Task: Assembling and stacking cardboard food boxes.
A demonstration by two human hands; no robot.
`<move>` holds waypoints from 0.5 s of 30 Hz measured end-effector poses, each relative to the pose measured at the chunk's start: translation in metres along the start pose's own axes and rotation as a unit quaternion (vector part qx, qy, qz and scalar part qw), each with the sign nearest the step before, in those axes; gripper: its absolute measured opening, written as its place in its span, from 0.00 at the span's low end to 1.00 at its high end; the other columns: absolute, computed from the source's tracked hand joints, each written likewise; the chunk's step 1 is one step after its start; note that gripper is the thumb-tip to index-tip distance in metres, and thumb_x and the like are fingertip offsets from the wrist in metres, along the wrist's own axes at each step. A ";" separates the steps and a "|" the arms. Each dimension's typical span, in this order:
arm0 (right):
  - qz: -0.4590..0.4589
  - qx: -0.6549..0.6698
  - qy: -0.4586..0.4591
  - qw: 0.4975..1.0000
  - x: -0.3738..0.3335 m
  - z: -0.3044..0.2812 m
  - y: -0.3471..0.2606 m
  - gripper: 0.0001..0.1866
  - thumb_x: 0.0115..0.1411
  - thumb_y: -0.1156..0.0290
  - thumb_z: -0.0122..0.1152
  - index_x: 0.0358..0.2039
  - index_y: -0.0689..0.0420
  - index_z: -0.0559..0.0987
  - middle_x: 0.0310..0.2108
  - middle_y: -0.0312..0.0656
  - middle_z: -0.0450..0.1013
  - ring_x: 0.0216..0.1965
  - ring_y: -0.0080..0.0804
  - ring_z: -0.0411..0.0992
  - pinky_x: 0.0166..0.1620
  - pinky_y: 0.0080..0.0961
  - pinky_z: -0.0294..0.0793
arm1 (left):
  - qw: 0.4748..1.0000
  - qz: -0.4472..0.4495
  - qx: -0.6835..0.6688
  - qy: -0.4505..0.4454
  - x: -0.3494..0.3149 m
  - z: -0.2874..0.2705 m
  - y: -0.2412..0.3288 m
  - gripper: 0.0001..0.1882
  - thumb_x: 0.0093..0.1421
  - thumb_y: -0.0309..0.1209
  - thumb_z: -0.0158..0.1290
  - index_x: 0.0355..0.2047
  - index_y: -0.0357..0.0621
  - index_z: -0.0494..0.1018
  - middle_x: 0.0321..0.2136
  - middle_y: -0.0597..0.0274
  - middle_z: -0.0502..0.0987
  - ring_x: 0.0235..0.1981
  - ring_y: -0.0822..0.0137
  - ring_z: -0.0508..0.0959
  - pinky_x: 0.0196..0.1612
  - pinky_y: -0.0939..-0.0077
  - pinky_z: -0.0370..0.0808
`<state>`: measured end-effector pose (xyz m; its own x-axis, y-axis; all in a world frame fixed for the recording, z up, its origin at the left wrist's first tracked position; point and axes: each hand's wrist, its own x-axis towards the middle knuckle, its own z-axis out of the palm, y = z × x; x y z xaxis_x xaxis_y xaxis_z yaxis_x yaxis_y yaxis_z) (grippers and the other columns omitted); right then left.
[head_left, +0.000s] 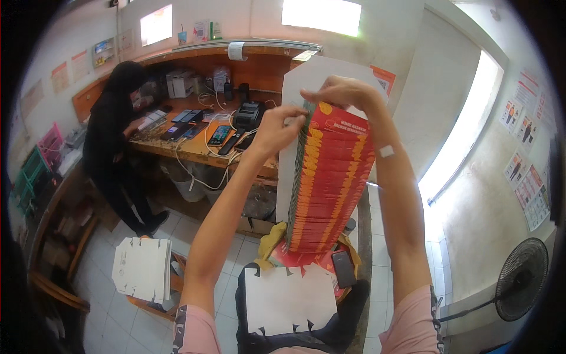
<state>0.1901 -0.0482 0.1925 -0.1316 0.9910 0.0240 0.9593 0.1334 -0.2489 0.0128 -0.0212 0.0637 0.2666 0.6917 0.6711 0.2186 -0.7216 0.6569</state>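
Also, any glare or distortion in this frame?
Head view: upper windows and doorway gap blow out white; wooden desk back bows, fisheye-style; image corners black; fine print on wall posters soft; left hand, right hand and red stack look fairly sharp.

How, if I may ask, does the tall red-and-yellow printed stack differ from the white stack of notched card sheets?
The tall red-and-yellow printed stack rises in a column, while the white stack of notched card sheets is far lower. The left hand and right hand are at the red stack's top; no hand touches the white stack. Both are layered piles.
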 end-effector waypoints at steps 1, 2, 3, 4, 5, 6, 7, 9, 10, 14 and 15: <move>-0.043 0.066 -0.033 0.996 -0.011 -0.001 0.009 0.24 0.50 0.49 0.73 0.32 0.61 0.87 0.26 0.43 0.80 0.27 0.34 0.77 0.33 0.28 0.75 | 0.998 0.043 -0.016 -0.046 -0.013 -0.001 -0.001 0.13 0.64 0.28 0.56 0.48 0.39 0.80 0.43 0.57 0.83 0.42 0.70 0.82 0.46 0.70 0.81; -0.072 0.016 -0.034 0.997 -0.016 0.003 0.011 0.25 0.49 0.48 0.73 0.35 0.60 0.87 0.29 0.43 0.82 0.28 0.34 0.79 0.34 0.29 0.76 | 0.998 0.050 -0.020 -0.035 -0.018 -0.004 -0.004 0.13 0.64 0.28 0.56 0.48 0.39 0.80 0.43 0.57 0.83 0.42 0.70 0.82 0.46 0.70 0.81; -0.080 0.024 -0.038 0.996 -0.019 0.007 0.013 0.25 0.49 0.48 0.73 0.35 0.60 0.87 0.29 0.43 0.82 0.28 0.34 0.79 0.34 0.29 0.76 | 0.995 0.067 -0.044 -0.054 -0.022 -0.006 -0.008 0.11 0.64 0.28 0.57 0.46 0.39 0.79 0.45 0.59 0.81 0.46 0.71 0.80 0.49 0.71 0.80; -0.089 0.032 -0.026 0.995 -0.023 0.009 0.014 0.26 0.51 0.48 0.72 0.35 0.60 0.87 0.30 0.43 0.82 0.28 0.31 0.79 0.34 0.27 0.76 | 0.992 0.085 -0.070 -0.064 -0.024 -0.007 -0.011 0.09 0.64 0.27 0.58 0.44 0.40 0.79 0.46 0.61 0.79 0.49 0.72 0.78 0.51 0.72 0.78; -0.101 0.041 -0.019 0.994 -0.024 0.012 0.013 0.26 0.54 0.47 0.71 0.35 0.61 0.87 0.31 0.44 0.82 0.27 0.28 0.79 0.34 0.25 0.76 | 0.991 0.083 -0.068 -0.074 -0.022 -0.007 -0.014 0.09 0.64 0.27 0.58 0.44 0.40 0.79 0.46 0.61 0.79 0.49 0.72 0.78 0.51 0.72 0.78; -0.098 0.038 -0.015 0.994 -0.026 0.014 0.012 0.26 0.54 0.47 0.71 0.35 0.61 0.87 0.31 0.44 0.82 0.27 0.28 0.79 0.34 0.25 0.76 | 0.988 0.090 -0.090 -0.083 -0.019 -0.006 -0.017 0.07 0.63 0.25 0.59 0.42 0.40 0.79 0.44 0.63 0.78 0.48 0.72 0.78 0.51 0.73 0.79; -0.091 0.028 -0.010 0.995 -0.026 0.015 0.010 0.26 0.54 0.46 0.71 0.35 0.62 0.86 0.31 0.44 0.82 0.27 0.30 0.79 0.34 0.26 0.76 | 0.982 0.114 -0.122 -0.088 -0.016 -0.005 -0.019 0.05 0.62 0.23 0.59 0.39 0.40 0.78 0.43 0.66 0.76 0.46 0.72 0.77 0.51 0.74 0.79; -0.083 0.022 -0.005 0.996 -0.028 0.018 0.008 0.27 0.55 0.46 0.70 0.36 0.62 0.86 0.31 0.44 0.82 0.28 0.32 0.79 0.35 0.27 0.76 | 0.981 0.094 -0.136 -0.098 -0.012 -0.002 -0.022 0.05 0.62 0.23 0.60 0.38 0.40 0.77 0.42 0.67 0.75 0.46 0.73 0.77 0.51 0.75 0.79; -0.083 -0.006 0.014 0.996 -0.029 0.019 0.007 0.28 0.56 0.45 0.68 0.36 0.63 0.86 0.31 0.45 0.82 0.28 0.33 0.79 0.35 0.28 0.75 | 0.975 0.103 -0.165 -0.105 -0.011 -0.001 -0.023 0.05 0.61 0.24 0.61 0.36 0.40 0.76 0.41 0.68 0.74 0.45 0.73 0.76 0.51 0.76 0.79; -0.111 -0.042 -0.020 0.993 -0.032 0.022 0.006 0.32 0.62 0.40 0.60 0.37 0.63 0.86 0.30 0.47 0.82 0.30 0.37 0.79 0.38 0.31 0.75 | 0.972 0.089 -0.197 -0.093 -0.012 0.003 -0.028 0.06 0.60 0.24 0.62 0.36 0.40 0.76 0.42 0.69 0.74 0.45 0.74 0.76 0.50 0.78 0.80; -0.131 -0.028 -0.032 0.990 -0.032 0.025 0.004 0.32 0.62 0.40 0.60 0.37 0.63 0.86 0.30 0.47 0.82 0.30 0.37 0.79 0.38 0.31 0.75 | 0.970 0.097 -0.203 -0.089 -0.012 0.004 -0.029 0.06 0.60 0.24 0.62 0.36 0.39 0.76 0.42 0.69 0.74 0.44 0.74 0.76 0.50 0.78 0.80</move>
<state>0.1923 -0.0798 0.1667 -0.3912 0.9201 0.0183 0.9026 0.3875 -0.1875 0.0070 -0.0092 0.0353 0.4307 0.5021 0.7499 -0.2297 -0.7426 0.6291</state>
